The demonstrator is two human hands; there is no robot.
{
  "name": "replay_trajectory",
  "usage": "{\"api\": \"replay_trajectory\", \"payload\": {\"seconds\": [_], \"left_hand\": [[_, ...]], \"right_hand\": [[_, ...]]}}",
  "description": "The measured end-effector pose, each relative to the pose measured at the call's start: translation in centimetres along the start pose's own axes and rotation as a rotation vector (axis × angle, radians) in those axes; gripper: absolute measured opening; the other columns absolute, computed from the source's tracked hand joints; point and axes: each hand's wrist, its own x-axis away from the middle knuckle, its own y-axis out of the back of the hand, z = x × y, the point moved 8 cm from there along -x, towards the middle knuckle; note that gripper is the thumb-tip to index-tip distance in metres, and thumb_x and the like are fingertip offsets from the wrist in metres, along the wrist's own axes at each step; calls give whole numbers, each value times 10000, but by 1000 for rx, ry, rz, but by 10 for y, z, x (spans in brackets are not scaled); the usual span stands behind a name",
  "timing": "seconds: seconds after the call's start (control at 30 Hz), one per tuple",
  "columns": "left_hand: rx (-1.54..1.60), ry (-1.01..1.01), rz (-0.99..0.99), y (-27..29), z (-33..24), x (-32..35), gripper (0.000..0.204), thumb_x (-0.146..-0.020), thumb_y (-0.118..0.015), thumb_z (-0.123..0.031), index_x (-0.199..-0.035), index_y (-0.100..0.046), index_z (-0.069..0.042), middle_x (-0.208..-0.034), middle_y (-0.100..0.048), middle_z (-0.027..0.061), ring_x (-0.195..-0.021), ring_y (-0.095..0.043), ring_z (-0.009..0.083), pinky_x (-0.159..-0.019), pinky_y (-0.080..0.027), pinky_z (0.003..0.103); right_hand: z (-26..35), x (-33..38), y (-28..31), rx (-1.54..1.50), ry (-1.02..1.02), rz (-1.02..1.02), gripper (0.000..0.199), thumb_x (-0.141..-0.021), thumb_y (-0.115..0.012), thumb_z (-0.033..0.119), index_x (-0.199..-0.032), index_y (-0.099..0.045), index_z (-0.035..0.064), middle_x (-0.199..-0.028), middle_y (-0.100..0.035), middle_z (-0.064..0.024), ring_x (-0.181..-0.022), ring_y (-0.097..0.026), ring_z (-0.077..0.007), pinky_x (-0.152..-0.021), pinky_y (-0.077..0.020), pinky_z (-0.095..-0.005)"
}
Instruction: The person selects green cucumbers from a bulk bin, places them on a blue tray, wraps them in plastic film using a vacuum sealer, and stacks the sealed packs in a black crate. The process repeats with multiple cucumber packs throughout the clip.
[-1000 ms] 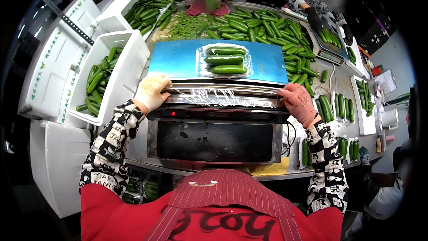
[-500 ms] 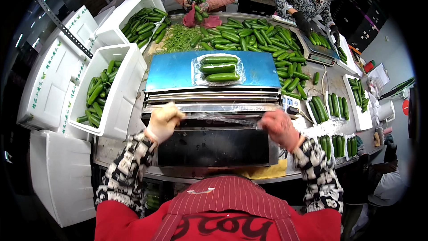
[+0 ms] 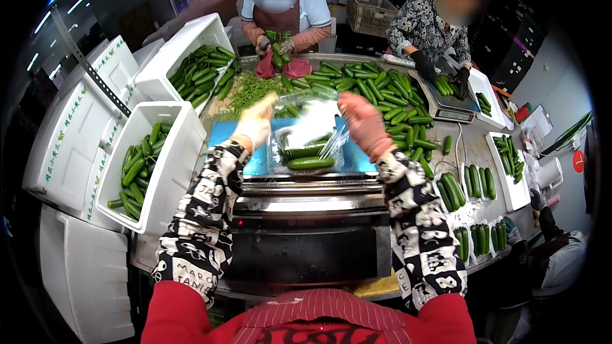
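A sheet of clear plastic film [image 3: 317, 113] is stretched between my hands, with bright glare across it. My left hand [image 3: 255, 122], in a pale glove, pinches its left edge. The right edge is gripped by my right hand [image 3: 364, 124], in a reddish glove. Below and behind the film lie a few green cucumbers [image 3: 311, 163] on the blue top [image 3: 360, 156] of the wrapping machine; glare partly hides them. In front are the machine's metal rollers [image 3: 312, 202] and its black panel [image 3: 306, 248], lit by a small red light.
Loose cucumbers [image 3: 395, 92] and thin green beans [image 3: 245, 94] cover the far table. White foam boxes [image 3: 185, 146] of cucumbers stand at left. Trayed cucumbers [image 3: 479, 183] lie at right, near a scale [image 3: 440, 103]. Two co-workers handle cucumbers across the table.
Both hands have moved up and forward from the rollers, carrying the film over the cucumbers on the blue top. The view has tilted upward.
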Motion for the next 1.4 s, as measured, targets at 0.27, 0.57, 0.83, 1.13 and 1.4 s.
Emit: {"api": "replay_trajectory", "payload": {"seconds": [0.27,0.57,0.83,1.13,1.4], "left_hand": [[-380,-81,72,-41,61,45,295,-896,-516,-86,-1173,-607,-43,-1089,-636,182,-1015,-607,357,-882,-479,383],[281,376,-261,-25,45,46,213,-876,-688,-193,-837,-686,16,-923,-564,79,-822,-553,191,-726,-448,284],[198,237,-372,-32,40,69,280,-973,-569,-293,-1005,-650,-27,-841,-582,42,-720,-534,128,-677,-448,268],[522,248,-333,-29,-16,106,257,-1009,-505,-264,-1021,-592,-23,-810,-553,-27,-721,-475,52,-649,-433,222],[504,283,-321,-54,-122,191,209,-960,-582,-153,-1117,-646,-31,-932,-695,50,-822,-624,108,-734,-504,248]], "right_hand": [[-19,43,-75,377,-108,263,231,-932,-482,200,-869,-636,40,-930,-649,-176,-930,-593,-377,-838,-471,-457],[-32,70,-56,-100,-327,126,264,-994,-476,238,-1010,-574,-7,-880,-639,-193,-797,-588,-363,-750,-476,-371],[-18,72,-59,-50,-270,-40,308,-1005,-428,244,-940,-571,-21,-811,-605,-225,-751,-556,-389,-712,-459,-396],[42,84,-22,-107,-279,0,315,-1017,-407,215,-906,-563,-34,-796,-583,-184,-721,-513,-266,-717,-440,-371],[106,180,58,71,-317,18,419,-1024,-431,238,-1283,-440,-91,-972,-635,-139,-875,-583,-191,-802,-470,-310]]}}
